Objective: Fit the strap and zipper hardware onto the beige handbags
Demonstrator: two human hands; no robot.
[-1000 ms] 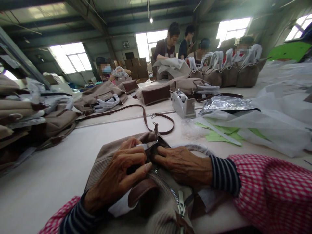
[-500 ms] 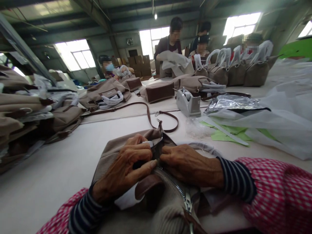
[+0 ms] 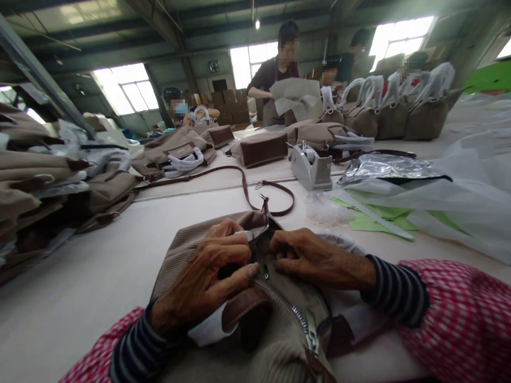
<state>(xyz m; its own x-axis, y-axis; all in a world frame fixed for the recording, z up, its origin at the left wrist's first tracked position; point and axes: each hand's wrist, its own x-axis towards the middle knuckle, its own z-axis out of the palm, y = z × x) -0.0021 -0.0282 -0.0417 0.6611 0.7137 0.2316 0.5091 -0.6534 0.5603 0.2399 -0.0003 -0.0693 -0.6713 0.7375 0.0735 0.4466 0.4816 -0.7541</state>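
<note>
A taupe ribbed handbag (image 3: 178,253) lies on the table in front of me, its top zipper (image 3: 293,307) undone and the mouth parted. My left hand (image 3: 209,274) is closed on the left edge of the opening, thumb along the zipper teeth. Across the gap, my right hand (image 3: 319,259) has its fingers curled onto the right edge and the lining; the fingertips are partly hidden. Between the hands a small inner zipper (image 3: 265,266) shows. A metal zipper pull (image 3: 312,325) hangs near me. Below my left hand is a brown leather handle piece (image 3: 245,307) with white wrapping.
A brown strap (image 3: 243,181) curls beyond the bag. Behind it stands a grey tape dispenser (image 3: 311,167). Green sheets (image 3: 373,221) and translucent wrapping (image 3: 459,205) lie right. Bags are piled left (image 3: 38,181); wrapped-handle bags (image 3: 425,119) stand back right. Co-workers (image 3: 279,69) are behind the table.
My right hand has shifted slightly right and up, drawing the bag's mouth wider, so the inner zipper shows more. My left hand stays put. A co-worker's pale sheet has moved right.
</note>
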